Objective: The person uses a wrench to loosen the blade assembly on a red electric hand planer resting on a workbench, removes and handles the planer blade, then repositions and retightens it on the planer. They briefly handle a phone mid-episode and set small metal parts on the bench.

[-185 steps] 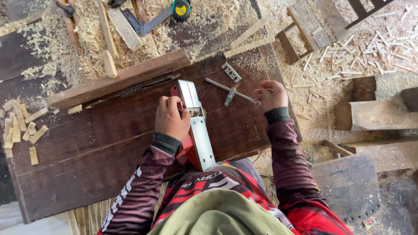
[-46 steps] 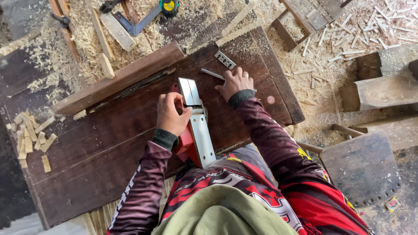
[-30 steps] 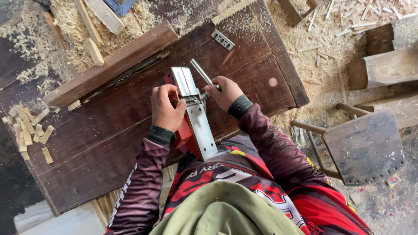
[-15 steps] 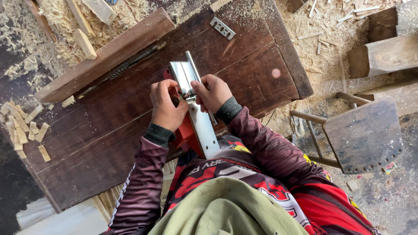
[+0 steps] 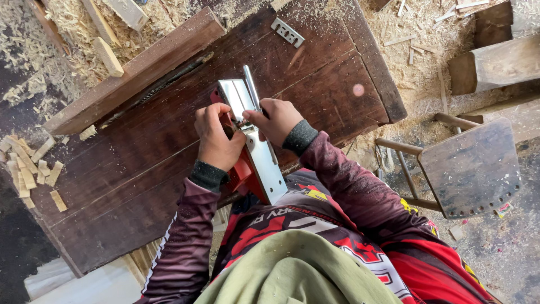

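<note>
Fingers: left hand [image 5: 216,138] grips red planer [image 5: 247,169], right hand [image 5: 275,119] pinches metal rod [image 5: 251,87] at its soleplate | step: seemingly blade adjustment | next: needs steady turning pressure

On the dark wooden tabletop [image 5: 140,169], a perforated metal plate [image 5: 287,32] lies near its far edge and a long timber rail [image 5: 135,70] crosses it. A wooden chair [image 5: 469,169] stands right of the tabletop; small wood offcuts [image 5: 28,169] lie left of it.
</note>
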A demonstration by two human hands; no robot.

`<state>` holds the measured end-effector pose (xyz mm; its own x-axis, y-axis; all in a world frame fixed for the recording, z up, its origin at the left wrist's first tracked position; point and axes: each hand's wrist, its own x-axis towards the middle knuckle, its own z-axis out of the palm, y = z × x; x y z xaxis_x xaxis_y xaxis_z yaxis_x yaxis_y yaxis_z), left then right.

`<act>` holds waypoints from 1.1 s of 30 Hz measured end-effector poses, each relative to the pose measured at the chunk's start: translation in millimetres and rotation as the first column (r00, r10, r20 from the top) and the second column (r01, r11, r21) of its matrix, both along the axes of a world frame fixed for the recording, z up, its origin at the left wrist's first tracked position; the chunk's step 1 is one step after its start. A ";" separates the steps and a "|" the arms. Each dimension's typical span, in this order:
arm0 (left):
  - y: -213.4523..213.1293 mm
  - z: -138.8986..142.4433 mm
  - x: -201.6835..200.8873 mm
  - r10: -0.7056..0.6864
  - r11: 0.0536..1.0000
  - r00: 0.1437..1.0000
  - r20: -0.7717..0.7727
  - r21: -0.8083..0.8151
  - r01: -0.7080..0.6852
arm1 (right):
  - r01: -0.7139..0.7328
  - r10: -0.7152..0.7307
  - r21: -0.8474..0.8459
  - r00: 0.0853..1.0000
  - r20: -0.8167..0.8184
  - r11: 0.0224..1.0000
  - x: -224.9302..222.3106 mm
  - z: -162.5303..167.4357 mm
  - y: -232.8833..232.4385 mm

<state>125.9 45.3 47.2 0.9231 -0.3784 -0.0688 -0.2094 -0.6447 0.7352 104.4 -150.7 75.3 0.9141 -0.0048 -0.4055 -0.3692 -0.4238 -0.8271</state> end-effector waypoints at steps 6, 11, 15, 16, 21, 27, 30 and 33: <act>-1.0 2.2 -3.0 0.000 1.000 1.000 -0.016 0.002 0.000 | -0.063 0.062 0.049 0.998 0.014 0.997 -0.3 1.6 1.0; 7.2 17.8 5.0 -0.047 0.999 0.992 0.120 0.005 0.046 | -0.029 0.024 0.044 0.993 0.119 0.999 3.3 -8.3 11.7; 7.1 30.8 45.9 0.027 0.989 0.977 0.210 0.138 -0.056 | 0.046 -0.046 0.003 0.972 0.230 0.999 6.5 -22.5 24.2; 1.9 30.0 59.1 0.064 0.968 0.923 0.378 0.201 -0.149 | 0.070 -0.069 0.003 0.969 0.238 0.998 6.1 -25.4 27.5; -36.8 -5.3 103.3 0.210 0.940 0.975 -0.071 -0.259 -0.221 | 0.218 -0.166 -0.149 0.940 0.299 0.965 3.6 -28.8 42.5; -19.9 -40.0 98.8 0.087 0.768 0.994 -0.060 -0.632 -0.105 | 0.200 -0.119 -0.140 0.889 0.442 0.970 3.7 -19.0 48.4; -4.2 -39.5 96.9 0.061 0.764 0.997 -0.046 -0.641 -0.077 | 0.134 -0.074 -0.099 0.883 0.463 0.986 1.8 -16.5 50.3; 4.8 -33.6 93.3 0.047 0.720 0.999 0.008 -0.694 -0.028 | 0.085 -0.047 -0.059 0.876 0.480 0.995 -1.0 -17.0 50.8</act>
